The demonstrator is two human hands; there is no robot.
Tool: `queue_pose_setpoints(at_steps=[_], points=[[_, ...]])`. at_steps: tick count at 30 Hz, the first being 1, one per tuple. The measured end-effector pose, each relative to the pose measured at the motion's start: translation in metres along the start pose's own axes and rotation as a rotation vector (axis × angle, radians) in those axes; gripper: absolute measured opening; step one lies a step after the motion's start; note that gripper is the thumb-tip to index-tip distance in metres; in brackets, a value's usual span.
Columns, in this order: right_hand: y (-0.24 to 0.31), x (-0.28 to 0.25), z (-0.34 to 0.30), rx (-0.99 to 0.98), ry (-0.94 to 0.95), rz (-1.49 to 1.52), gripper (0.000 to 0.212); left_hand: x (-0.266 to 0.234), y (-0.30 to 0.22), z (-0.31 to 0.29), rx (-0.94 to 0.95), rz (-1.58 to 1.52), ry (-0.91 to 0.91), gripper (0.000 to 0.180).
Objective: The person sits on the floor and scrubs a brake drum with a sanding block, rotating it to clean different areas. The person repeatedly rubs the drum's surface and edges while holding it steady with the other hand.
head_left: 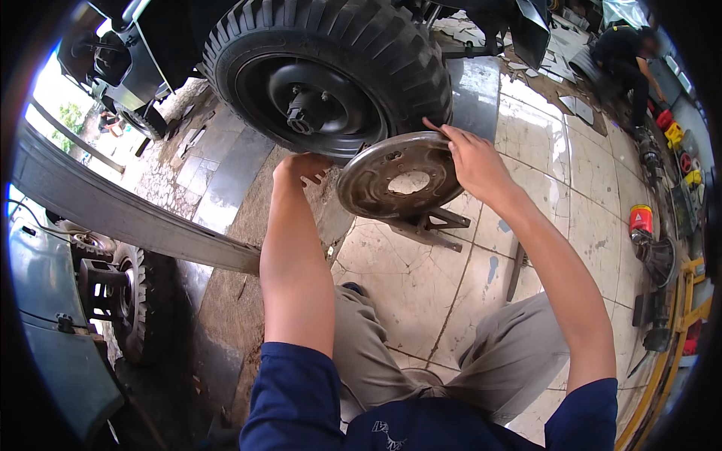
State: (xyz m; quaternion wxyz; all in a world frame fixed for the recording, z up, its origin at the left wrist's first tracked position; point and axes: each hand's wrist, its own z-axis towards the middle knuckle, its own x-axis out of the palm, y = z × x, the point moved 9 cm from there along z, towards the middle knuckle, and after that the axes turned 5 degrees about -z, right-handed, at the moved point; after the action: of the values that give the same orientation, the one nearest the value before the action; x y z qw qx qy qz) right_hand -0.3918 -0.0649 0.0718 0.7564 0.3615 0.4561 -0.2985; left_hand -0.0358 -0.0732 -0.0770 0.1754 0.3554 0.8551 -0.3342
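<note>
Because the left hand [301, 166], fingers loosely parted, looks free of the brake backing plate [416, 159] to its right, it could twist and drop if the right hand [477, 161], clamped on its rim, slips.

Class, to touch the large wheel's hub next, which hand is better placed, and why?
Probably the left hand: it is nearer the wheel hub and holds nothing visible, while the right hand is farther off, at the edge of the brake backing plate.
</note>
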Motion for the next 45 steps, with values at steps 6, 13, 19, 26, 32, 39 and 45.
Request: queue_pose_setpoints(at_steps=[6,13,19,26,32,39,45], points=[[0.014,-0.01,-0.003,-0.127,-0.104,0.001,0.036,-0.001,0.004,-0.001,0.028,-0.015,0.015,0.073],[0.032,-0.012,-0.006,-0.206,-0.138,0.014,0.036,0.001,0.002,-0.01,0.01,0.003,-0.002,0.07],[-0.005,-0.007,-0.003,0.055,0.041,0.021,0.037,-0.003,0.006,-0.007,-0.001,-0.041,-0.003,0.067],[-0.012,-0.008,-0.004,0.015,0.027,0.059,0.038,-0.001,0.001,-0.005,0.018,-0.069,0.005,0.063],[0.012,-0.018,-0.005,-0.159,-0.042,0.086,0.038,-0.008,0.017,-0.001,-0.01,-0.072,-0.006,0.064],[-0.012,0.0,0.0,0.056,0.061,0.129,0.038,-0.011,0.024,0.004,-0.015,-0.119,-0.025,0.064],[-0.022,-0.003,-0.005,0.022,0.001,0.197,0.037,-0.006,0.011,0.003,-0.021,-0.117,-0.043,0.061]])
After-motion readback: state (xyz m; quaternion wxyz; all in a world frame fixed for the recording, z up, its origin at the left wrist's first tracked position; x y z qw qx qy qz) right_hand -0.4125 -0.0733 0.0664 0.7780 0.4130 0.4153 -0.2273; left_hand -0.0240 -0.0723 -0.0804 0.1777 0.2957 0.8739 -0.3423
